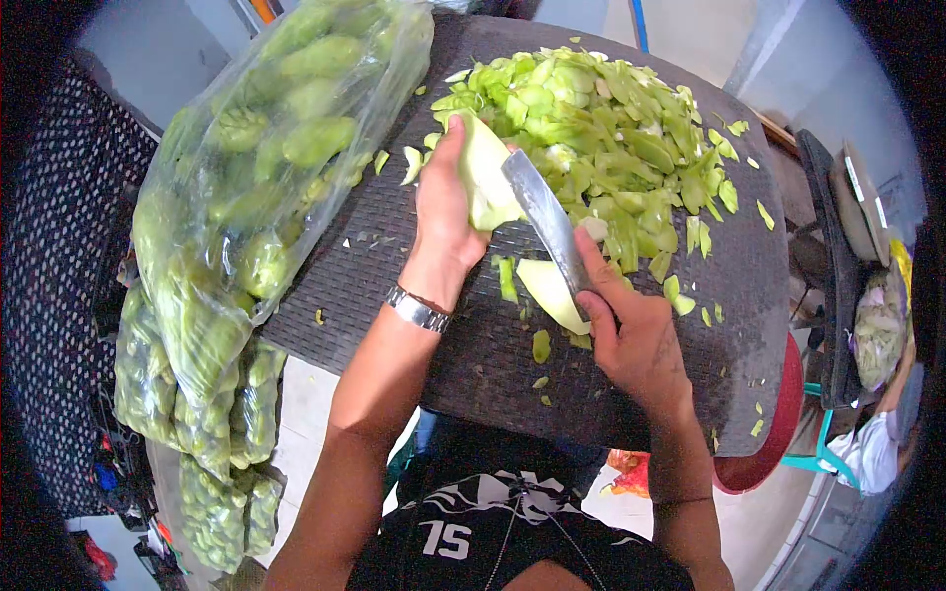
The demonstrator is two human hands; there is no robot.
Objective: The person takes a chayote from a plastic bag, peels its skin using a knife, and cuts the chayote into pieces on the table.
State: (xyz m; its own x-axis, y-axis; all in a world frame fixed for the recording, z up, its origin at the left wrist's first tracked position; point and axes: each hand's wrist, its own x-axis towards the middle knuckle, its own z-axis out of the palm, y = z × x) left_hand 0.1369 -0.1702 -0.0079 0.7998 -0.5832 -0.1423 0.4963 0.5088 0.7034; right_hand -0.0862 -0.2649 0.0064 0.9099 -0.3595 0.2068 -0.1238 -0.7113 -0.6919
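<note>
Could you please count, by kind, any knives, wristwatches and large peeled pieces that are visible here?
Broad-bladed silver metal knife: 1
Silver metal wristwatch: 1
Large pale-green peeled pieces, one in the left hand, one on the dark woven table: 2
Total: 4

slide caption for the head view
Left hand holds a pale green peeled vegetable; right hand grips a broad metal-bladed knife.

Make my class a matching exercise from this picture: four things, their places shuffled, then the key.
1. Knife
2. Metal-band wristwatch
3. Heap of green peels
4. Clear bag of green produce

A. Around the left wrist
B. Along the left edge of the table
C. Piled beyond the knife
D. In the right hand

Pairs: 1-D; 2-A; 3-C; 4-B
</note>
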